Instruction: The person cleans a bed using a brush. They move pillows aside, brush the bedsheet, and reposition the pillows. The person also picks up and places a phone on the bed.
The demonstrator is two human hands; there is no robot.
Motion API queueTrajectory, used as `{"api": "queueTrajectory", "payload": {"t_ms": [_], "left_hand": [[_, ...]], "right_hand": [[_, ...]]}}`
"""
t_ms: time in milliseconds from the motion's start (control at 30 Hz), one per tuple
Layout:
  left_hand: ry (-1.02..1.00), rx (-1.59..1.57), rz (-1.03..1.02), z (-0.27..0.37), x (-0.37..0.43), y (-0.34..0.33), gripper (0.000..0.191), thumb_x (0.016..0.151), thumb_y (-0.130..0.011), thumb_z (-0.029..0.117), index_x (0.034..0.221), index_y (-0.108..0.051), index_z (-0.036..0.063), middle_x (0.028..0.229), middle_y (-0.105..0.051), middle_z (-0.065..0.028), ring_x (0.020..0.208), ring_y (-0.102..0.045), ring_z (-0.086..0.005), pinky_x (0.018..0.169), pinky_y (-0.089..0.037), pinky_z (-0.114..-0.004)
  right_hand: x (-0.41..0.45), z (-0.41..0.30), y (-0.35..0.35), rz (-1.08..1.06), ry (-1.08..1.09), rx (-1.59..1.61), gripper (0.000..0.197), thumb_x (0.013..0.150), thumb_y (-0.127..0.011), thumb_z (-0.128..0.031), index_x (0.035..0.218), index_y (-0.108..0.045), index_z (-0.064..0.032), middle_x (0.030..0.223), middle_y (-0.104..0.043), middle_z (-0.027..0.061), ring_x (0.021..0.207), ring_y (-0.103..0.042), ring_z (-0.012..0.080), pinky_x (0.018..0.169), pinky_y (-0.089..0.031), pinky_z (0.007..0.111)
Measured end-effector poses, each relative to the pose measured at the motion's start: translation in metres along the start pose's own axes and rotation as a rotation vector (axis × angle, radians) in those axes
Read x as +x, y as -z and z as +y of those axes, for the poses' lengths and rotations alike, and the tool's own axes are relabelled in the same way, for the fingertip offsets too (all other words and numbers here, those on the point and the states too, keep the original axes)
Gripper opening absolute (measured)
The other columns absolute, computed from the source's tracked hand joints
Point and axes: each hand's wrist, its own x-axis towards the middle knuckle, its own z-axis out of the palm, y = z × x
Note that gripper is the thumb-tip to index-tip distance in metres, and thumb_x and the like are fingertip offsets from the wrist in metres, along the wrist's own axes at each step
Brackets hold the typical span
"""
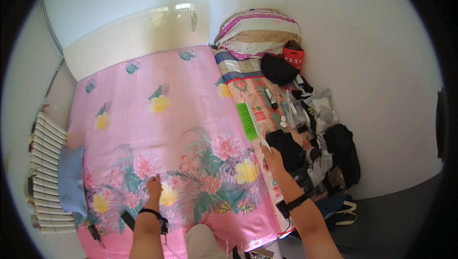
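Note:
In my right hand [274, 162] is the white handle of a bed brush [247, 121] with bright green bristles. The brush is over the pink bed's right edge, beside the patterned mat [256, 89]. My left hand [154, 186] is at the pink floral bedsheet [186, 115], its fingers curled in; whether any cloth is pinched is too small to tell. A black strap with a small device [283, 209] circles my right wrist, and another strap [152, 211] is on my left. My knee [202, 241] is at the bed's near edge.
Black clothing [284, 148], plastic bags [295, 110], a comb [275, 92] and a tube [271, 98] crowd the mat. Folded bedding [261, 31] and a red bag [293, 57] sit behind. A blue cloth [71, 180] and slatted rack [46, 173] line the left side. Dark objects [127, 220] lie on the sheet.

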Motion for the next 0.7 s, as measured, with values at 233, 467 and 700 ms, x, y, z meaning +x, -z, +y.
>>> {"api": "queueTrajectory", "payload": {"t_ms": [233, 467, 700], "left_hand": [[0.606, -0.652, -0.363, -0.062, 0.085, -0.235, 0.051, 0.093, -0.058, 0.053, 0.076, -0.059, 0.0056, 0.061, -0.058, -0.0052, 0.044, -0.052, -0.0155, 0.039, -0.040, -0.029], [0.788, -0.787, -0.350, -0.116, 0.101, -0.291, 0.048, 0.096, -0.054, 0.052, 0.076, -0.058, 0.0090, 0.065, -0.063, -0.0052, 0.048, -0.058, -0.0179, 0.040, -0.041, -0.029], [0.857, -0.723, -0.386, -0.098, 0.103, -0.280, 0.049, 0.096, -0.050, 0.059, 0.074, -0.050, 0.0148, 0.062, -0.057, -0.0015, 0.045, -0.051, -0.0159, 0.040, -0.038, -0.026]], "right_hand": [[0.150, 0.105, -0.120, -0.092, -0.067, -0.111, 0.035, 0.091, -0.068, -0.039, 0.092, -0.059, -0.0050, 0.063, -0.051, -0.0002, 0.050, -0.049, 0.0084, 0.045, -0.042, 0.025], [0.265, 0.208, -0.307, -0.287, -0.037, -0.203, 0.039, 0.090, -0.070, -0.042, 0.091, -0.060, -0.0039, 0.067, -0.053, -0.0001, 0.053, -0.052, 0.0085, 0.048, -0.042, 0.026], [0.378, 0.290, -0.382, -0.070, 0.244, -0.531, 0.049, 0.089, -0.064, -0.050, 0.102, -0.061, -0.0028, 0.081, -0.067, 0.0219, 0.074, -0.067, 0.0393, 0.065, -0.052, 0.048]]}}
